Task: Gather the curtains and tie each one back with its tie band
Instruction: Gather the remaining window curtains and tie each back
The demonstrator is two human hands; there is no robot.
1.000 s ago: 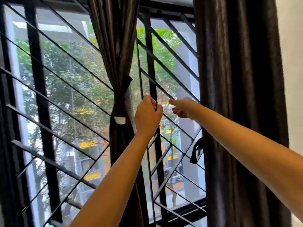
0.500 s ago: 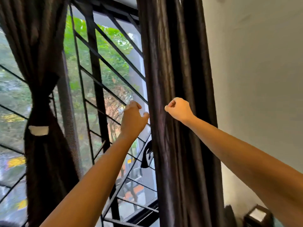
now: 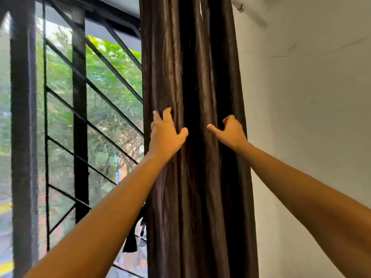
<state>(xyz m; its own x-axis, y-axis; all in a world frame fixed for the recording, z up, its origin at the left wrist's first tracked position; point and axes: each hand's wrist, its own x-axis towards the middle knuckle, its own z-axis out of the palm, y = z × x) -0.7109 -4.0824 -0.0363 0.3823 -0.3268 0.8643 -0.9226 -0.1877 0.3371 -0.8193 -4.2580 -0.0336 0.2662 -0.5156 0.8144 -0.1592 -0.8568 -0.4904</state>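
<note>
A dark brown curtain point(image 3: 196, 77) hangs loose in long folds between the window and the wall. My left hand point(image 3: 165, 135) clasps its left edge, fingers wrapped behind the fabric and thumb on the front. My right hand point(image 3: 230, 131) grips the folds near its right edge, fingers curled in and thumb pointing left. Both hands are at the same height, about a hand's width apart. A dark tie band point(image 3: 132, 235) dangles by the curtain's lower left edge, partly hidden behind my left forearm.
A black metal window grille point(image 3: 80, 117) with slanted bars fills the left side, with trees outside. A white wall point(image 3: 301, 117) stands right of the curtain.
The view swung right and the tied left curtain left the frame. Both hands moved from in front of the grille onto the loose right curtain and took hold of its edges.
</note>
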